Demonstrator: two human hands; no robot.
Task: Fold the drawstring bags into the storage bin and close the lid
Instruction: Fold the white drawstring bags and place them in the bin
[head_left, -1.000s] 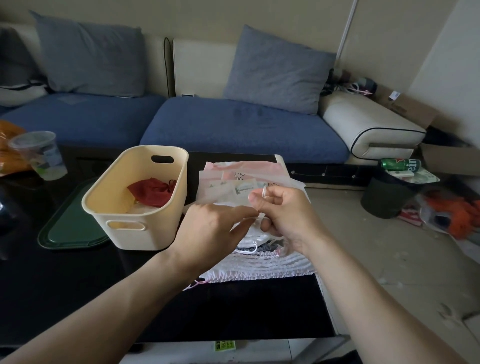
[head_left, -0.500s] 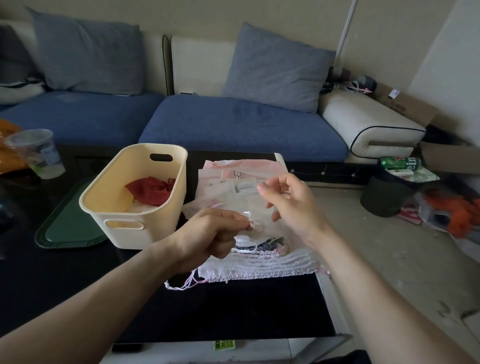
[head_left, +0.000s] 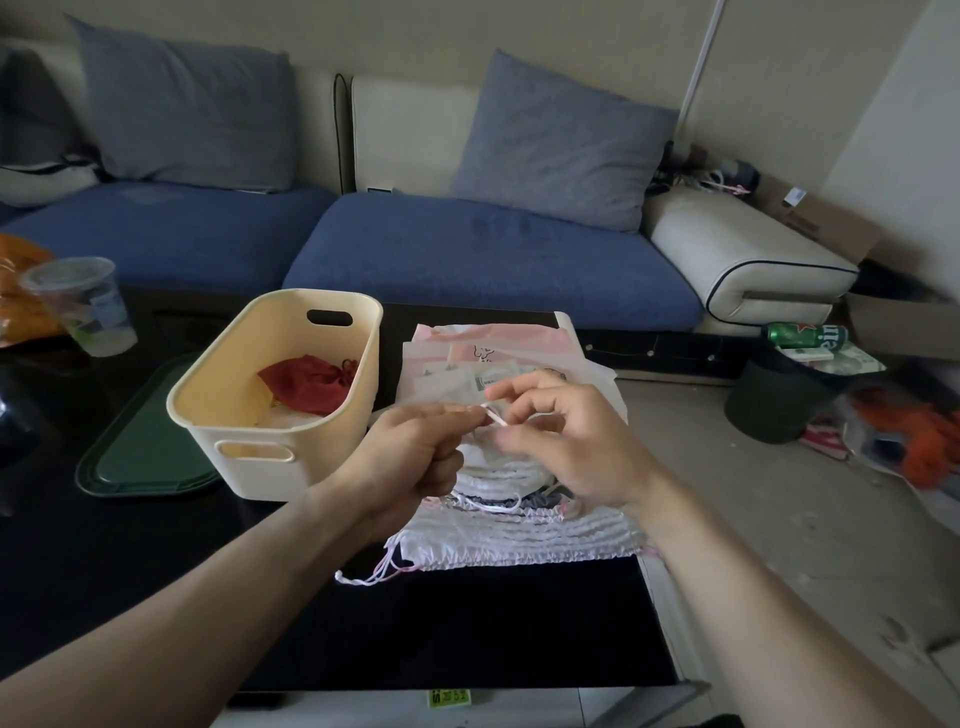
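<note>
A pile of white and pink drawstring bags (head_left: 524, 530) lies on the black table, right of a cream storage bin (head_left: 249, 457). Inside the bin sits a red drawstring bag (head_left: 304, 382) on something white. The green lid (head_left: 140, 452) lies flat to the left of the bin. Above the pile, my left hand (head_left: 410, 457) pinches a thin white-pink drawstring (head_left: 493, 415) between thumb and fingers. My right hand (head_left: 566, 441) hovers beside it with curled fingers, its fingertips at the same cord. Loose cord ends (head_left: 369, 574) trail off the pile's front left corner.
A clear plastic cup (head_left: 83, 306) and an orange bag (head_left: 21, 291) stand at the table's far left. A blue sofa with grey cushions runs behind. On the floor to the right are a dark waste bin (head_left: 774, 400) holding a green can, and litter.
My left hand has risen from the pile and now pinches the cord at fingertip height. My right hand has come down and closer, its fingers curling in toward the cord.
</note>
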